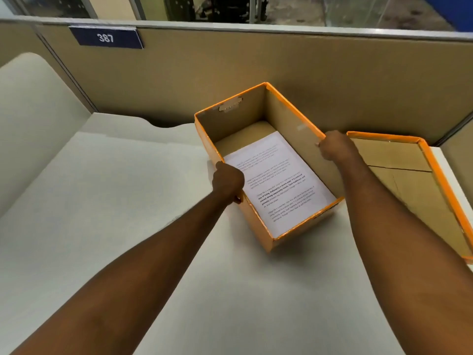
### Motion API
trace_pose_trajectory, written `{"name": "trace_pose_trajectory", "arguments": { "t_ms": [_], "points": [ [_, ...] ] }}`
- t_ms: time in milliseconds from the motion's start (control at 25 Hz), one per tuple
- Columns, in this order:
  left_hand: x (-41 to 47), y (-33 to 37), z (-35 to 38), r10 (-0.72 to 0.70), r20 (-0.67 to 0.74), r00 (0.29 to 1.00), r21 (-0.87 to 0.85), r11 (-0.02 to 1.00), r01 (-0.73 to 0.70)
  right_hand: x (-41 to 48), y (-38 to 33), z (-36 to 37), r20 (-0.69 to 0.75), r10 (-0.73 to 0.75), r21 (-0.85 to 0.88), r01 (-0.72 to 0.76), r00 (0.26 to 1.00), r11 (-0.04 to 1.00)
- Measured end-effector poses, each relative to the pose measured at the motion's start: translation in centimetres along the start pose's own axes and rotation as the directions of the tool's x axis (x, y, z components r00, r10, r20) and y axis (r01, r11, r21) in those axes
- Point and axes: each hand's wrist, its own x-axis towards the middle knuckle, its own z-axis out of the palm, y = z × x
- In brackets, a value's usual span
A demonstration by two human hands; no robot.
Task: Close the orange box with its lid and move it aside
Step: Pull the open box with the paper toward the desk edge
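The left hand was clenched over the left wall of the orange box, the right hand gripping its right rim. Printed sheets lay inside, text too blurred to read. The lid sat upturned beside the right forearm, partly cut off

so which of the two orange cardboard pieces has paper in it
The orange box gripped by the left hand and right hand; the lid to its right lies empty.
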Motion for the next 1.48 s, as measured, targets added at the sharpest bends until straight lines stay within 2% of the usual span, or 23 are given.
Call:
{"name": "trace_pose_trajectory", "arguments": {
  "t_ms": [200, 360, 520, 680, 880, 1160, 1360, 1480],
  "points": [
    [-3.5, -3.9, -6.4, 0.124, -0.03, 0.992, 0.083, 0.989, -0.121, -10.2, -1.1, -0.6, 0.041, -0.024, 0.041, 0.023, 0.999, 0.999],
    [-5.5, -7.6, -11.0, 0.175, -0.079, 0.981, 0.195, 0.968, -0.157, -19.2, -2.0, 0.8, 0.082, -0.012, 0.097, 0.004, 0.997, 0.995],
    [-7.4, -11.7, -14.2, 0.241, -0.186, 0.953, 0.195, 0.959, -0.205, -27.0, -2.4, 3.7, 0.123, -0.01, 0.212, -0.017, 0.992, 0.977],
    [-9.0, -15.6, -15.7, 0.26, -0.214, 0.941, 0.186, 0.957, -0.222, -32.4, -2.3, 6.3, 0.114, 0.014, 0.315, -0.05, 0.993, 0.948],
    [-9.4, -19.6, -17.1, 0.254, -0.188, 0.949, 0.163, 0.961, -0.225, -36.5, -3.0, 9.1, 0.12, 0.068, 0.307, -0.102, 0.99, 0.946],
    [-7.3, -22.5, -19.9, 0.301, -0.116, 0.947, 0.22, 0.937, -0.271, -39.4, -6.2, 11.9, 0.139, 0.173, 0.288, -0.207, 0.975, 0.935],
    [-6.0, -23.1, -20.3, 0.324, -0.067, 0.944, 0.239, 0.923, -0.3, -40.0, -7.1, 13.4, 0.079, 0.231, 0.271, -0.244, 0.97, 0.931],
    [-6.0, -23.4, -20.1, 0.334, -0.084, 0.939, 0.297, 0.908, -0.296, -40.0, -7.3, 13.7, 0.044, 0.261, 0.266, -0.263, 0.964, 0.927]
  ]
}}
